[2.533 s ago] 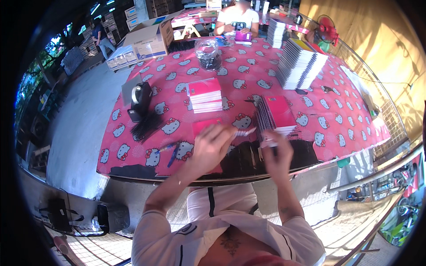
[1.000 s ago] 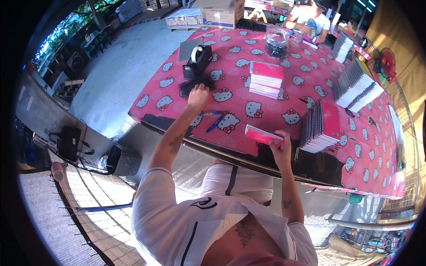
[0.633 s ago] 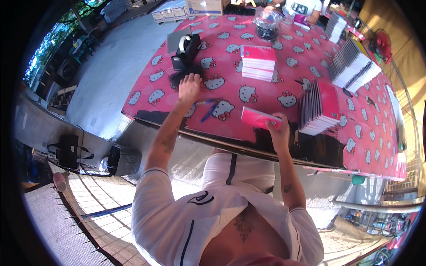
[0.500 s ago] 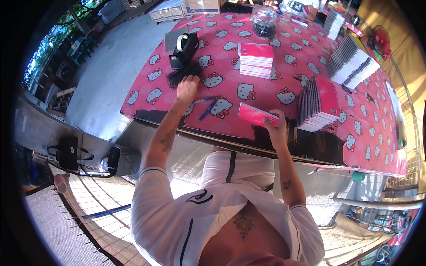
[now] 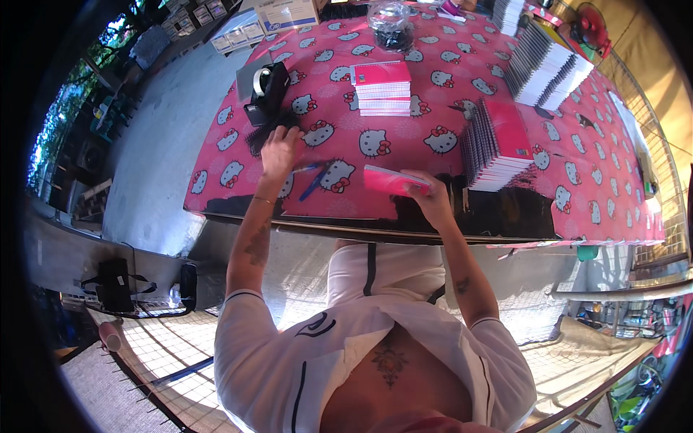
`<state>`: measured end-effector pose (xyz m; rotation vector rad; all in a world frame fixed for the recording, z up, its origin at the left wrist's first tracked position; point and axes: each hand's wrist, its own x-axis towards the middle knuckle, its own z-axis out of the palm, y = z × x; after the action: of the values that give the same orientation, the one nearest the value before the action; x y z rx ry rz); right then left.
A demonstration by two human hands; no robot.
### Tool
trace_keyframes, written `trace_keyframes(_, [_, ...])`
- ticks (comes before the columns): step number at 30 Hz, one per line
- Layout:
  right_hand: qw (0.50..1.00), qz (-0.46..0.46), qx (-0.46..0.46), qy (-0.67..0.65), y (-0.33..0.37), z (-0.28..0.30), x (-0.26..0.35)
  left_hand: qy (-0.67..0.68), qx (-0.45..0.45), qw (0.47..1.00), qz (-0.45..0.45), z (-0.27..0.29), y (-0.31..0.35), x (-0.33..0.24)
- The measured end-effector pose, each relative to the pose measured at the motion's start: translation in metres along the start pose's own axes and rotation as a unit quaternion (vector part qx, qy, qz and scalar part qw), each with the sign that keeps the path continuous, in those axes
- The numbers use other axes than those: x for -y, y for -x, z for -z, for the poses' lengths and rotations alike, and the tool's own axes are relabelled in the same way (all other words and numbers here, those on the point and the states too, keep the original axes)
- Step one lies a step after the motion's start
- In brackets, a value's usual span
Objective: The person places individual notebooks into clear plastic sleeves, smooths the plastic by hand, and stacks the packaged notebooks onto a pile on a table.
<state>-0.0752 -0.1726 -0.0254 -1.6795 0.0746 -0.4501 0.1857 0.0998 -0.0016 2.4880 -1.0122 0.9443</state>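
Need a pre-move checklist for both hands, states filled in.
1. Notebook gripped by right hand: ok.
2. Left hand at black coils: ok.
3. Single coil picked up: cannot tell, left hand hides it.
4. Pens put away: not ok, lying loose between the hands.
5. Pink stack clear of both hands: ok.

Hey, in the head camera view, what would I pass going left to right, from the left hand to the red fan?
Left hand at a dark wiry bundle, blue pen, pink-topped notebook stack, right hand holding a thin pink notebook, dark-spiraled pink notebook stack, red fan.
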Motion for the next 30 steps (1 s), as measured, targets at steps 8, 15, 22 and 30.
trace_keyframes(8, [0.999, 0.004, -0.036, -0.011, 0.004, 0.017, -0.014, 0.397, 0.083, 0.912, 0.053, 0.054, 0.027, -0.146])
trace_keyframes(15, [0.999, 0.006, -0.029, 0.019, 0.005, 0.017, -0.008, 0.401, 0.072, 0.911, 0.068, 0.041, 0.027, -0.157])
trace_keyframes(22, [0.999, 0.017, -0.036, -0.007, 0.005, 0.015, -0.009, 0.402, 0.171, 0.894, 0.096, 0.037, 0.008, -0.145])
trace_keyframes(30, [0.999, -0.002, -0.034, -0.014, 0.005, 0.015, -0.008, 0.404, 0.216, 0.883, 0.105, 0.035, 0.005, -0.137])
